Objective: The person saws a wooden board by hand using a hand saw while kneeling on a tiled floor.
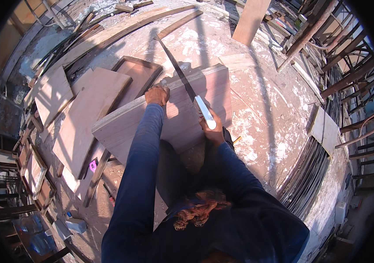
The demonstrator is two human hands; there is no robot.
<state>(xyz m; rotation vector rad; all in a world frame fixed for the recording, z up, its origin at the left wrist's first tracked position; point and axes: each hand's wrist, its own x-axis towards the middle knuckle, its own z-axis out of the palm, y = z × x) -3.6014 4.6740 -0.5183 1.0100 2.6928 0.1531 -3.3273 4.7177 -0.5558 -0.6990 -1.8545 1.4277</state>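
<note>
Centre: right hand (212,129) grips white-handled, dark-bladed handsaw (185,84), blade across top edge of thick, pale wooden panel (180,120). Left of centre: left hand (157,95) clasped on same edge.

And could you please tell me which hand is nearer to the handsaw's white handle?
Right. The right hand grips the handsaw's white handle; the left hand is farther forward and to its left, at the thick wooden panel's top edge.
</note>
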